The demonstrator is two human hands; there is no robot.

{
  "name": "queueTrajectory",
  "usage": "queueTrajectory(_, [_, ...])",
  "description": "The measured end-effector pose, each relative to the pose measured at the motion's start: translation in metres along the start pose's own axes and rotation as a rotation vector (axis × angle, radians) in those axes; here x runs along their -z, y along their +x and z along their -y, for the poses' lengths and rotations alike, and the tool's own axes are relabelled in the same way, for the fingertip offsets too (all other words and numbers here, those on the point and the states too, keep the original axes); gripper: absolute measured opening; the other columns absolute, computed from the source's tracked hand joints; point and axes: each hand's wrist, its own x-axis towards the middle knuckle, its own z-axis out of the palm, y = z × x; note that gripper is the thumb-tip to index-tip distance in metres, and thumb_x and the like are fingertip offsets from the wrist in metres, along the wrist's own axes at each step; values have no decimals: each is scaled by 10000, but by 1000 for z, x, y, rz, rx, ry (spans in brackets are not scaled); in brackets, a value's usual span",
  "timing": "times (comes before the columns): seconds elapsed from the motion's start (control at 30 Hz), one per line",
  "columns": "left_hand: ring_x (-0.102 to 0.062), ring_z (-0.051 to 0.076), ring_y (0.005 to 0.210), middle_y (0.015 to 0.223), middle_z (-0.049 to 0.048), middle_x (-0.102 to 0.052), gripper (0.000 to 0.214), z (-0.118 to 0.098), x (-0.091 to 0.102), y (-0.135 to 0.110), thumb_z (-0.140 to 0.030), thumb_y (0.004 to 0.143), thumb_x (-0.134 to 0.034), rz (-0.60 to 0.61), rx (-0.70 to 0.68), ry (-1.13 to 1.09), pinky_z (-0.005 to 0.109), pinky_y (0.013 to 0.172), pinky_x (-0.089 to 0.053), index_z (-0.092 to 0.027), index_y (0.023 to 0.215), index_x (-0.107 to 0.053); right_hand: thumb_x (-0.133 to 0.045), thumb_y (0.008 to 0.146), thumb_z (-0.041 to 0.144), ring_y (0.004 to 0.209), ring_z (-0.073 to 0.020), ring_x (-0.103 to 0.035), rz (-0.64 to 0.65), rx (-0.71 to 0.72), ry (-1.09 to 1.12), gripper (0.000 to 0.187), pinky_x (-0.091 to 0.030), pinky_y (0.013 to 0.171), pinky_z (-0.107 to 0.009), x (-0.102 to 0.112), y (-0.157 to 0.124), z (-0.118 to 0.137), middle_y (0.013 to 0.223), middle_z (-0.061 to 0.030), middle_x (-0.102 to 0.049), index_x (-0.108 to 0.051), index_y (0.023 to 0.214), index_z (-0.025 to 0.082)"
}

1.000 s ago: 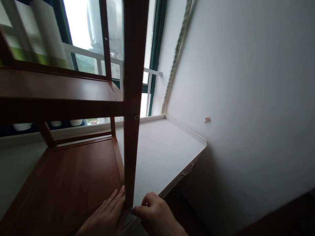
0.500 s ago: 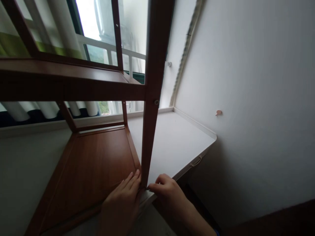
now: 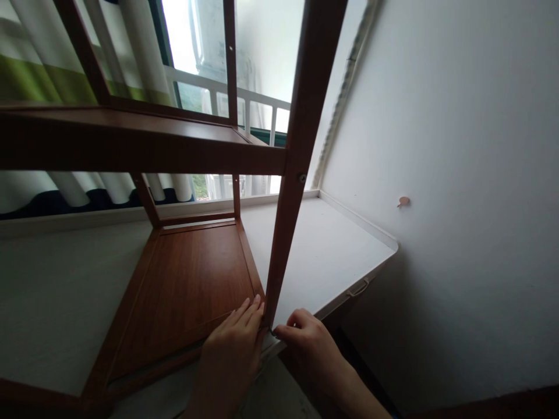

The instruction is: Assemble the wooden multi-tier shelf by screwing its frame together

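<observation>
A brown wooden shelf unit has an upright post [image 3: 301,139], an upper shelf [image 3: 174,125] and a lower board [image 3: 187,279]. My left hand [image 3: 236,343] lies with fingers stretched over the front right corner of the lower board, against the foot of the post. On the post's other side, my right hand [image 3: 305,334] is closed in a pinch at the same corner. A small dark tip shows between its fingertips and the post; what it is, I cannot make out. A screw head [image 3: 303,178] sits in the post higher up, level with the upper rail.
The shelf unit stands on a white tabletop [image 3: 332,250] with a raised rim and a handle [image 3: 358,288] at its front edge. A white wall [image 3: 471,145] bounds the right side. Curtains [image 3: 140,58] and a window with a white railing [image 3: 257,99] are behind.
The view has shifted, so the shelf unit and both hands appear farther right in the picture. Both hands stay at the foot of the post, in nearly the same pose.
</observation>
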Motion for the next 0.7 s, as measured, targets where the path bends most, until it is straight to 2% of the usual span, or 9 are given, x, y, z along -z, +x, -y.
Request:
queueTrajectory(0.4, [-538, 243, 1115, 1233, 48, -550, 405, 0, -3, -2, -128, 787, -409, -2, 17, -14, 405, 882, -499, -160, 1159, -567, -577, 759, 93, 631, -108, -405, 10, -25, 36, 160, -303, 560, -212, 0, 2, 0, 708, 11, -448, -624, 786, 243])
queueTrajectory(0.7, [-544, 237, 1108, 1224, 44, -555, 400, -1, -2, -2, -131, 793, -401, -9, 5, 0, 403, 877, -504, -148, 1155, -570, -536, 823, 169, 674, -103, -533, 3, -85, 294, 161, -381, 620, -188, -5, -2, 0, 779, 1, -564, -632, 924, 250])
